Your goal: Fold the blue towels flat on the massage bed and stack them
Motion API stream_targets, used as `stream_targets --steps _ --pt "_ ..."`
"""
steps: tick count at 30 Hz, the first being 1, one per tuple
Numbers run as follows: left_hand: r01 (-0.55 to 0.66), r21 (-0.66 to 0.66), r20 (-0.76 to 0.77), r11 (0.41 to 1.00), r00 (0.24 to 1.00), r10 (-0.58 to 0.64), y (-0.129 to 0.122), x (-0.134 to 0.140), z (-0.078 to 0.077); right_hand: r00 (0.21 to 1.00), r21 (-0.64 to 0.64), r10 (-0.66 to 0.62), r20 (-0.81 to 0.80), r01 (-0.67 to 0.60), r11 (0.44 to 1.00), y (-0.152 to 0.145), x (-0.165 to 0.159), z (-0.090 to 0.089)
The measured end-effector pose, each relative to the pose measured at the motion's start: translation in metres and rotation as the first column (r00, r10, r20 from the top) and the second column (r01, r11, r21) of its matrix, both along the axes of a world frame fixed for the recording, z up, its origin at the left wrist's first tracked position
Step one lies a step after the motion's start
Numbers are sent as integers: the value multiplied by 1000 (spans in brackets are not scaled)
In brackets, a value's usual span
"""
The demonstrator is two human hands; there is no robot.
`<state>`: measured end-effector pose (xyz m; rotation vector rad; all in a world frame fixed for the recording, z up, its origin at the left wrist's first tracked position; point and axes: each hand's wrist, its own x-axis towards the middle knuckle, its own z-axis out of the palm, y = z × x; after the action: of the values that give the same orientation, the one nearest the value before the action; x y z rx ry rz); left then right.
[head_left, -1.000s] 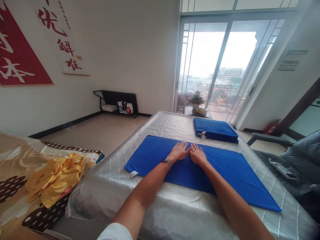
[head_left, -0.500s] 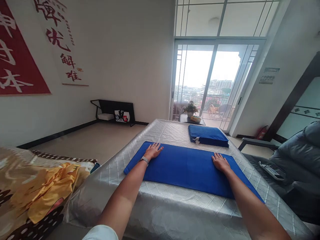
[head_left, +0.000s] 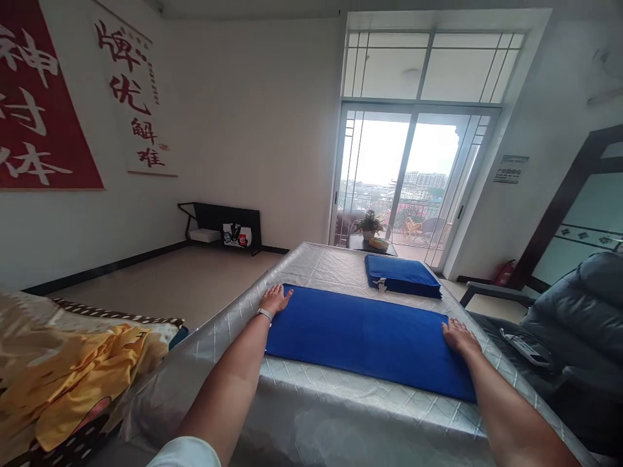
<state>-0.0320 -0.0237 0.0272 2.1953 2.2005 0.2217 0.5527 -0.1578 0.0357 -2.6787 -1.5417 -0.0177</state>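
Centrally, the cloth [head_left: 360, 340] lies flat on the cover [head_left: 321, 263]; left hand [head_left: 276, 300] at its ten o'clock and right hand [head_left: 461, 337] at three, outspread, gripping nothing, apparently smooth it. Beyond, at one, the stack [head_left: 403, 274] sits apart, probably for room.

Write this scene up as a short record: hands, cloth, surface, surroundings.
Left hand: open, palm down, at the blue cloth's left end
Right hand: open, palm down, at its right end
Cloth: spread flat
Surface: silver quilted cover
Beyond cloth: layered blue stack
Left side: yellow fabric
Right side: gray chair
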Motion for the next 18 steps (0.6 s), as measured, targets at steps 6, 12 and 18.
stream_targets --steps 6,12,18 --pt "101 67 -73 993 993 -96 -19 26 25 989 43 113 95 -118 992 3 -34 29" --pt "233 135 -131 963 968 -216 -45 64 73 938 87 260 230 -286 954 -7 -73 83" --pt "324 141 -178 935 938 -298 -74 104 116 891 105 314 329 -365 925 -27 -108 124"
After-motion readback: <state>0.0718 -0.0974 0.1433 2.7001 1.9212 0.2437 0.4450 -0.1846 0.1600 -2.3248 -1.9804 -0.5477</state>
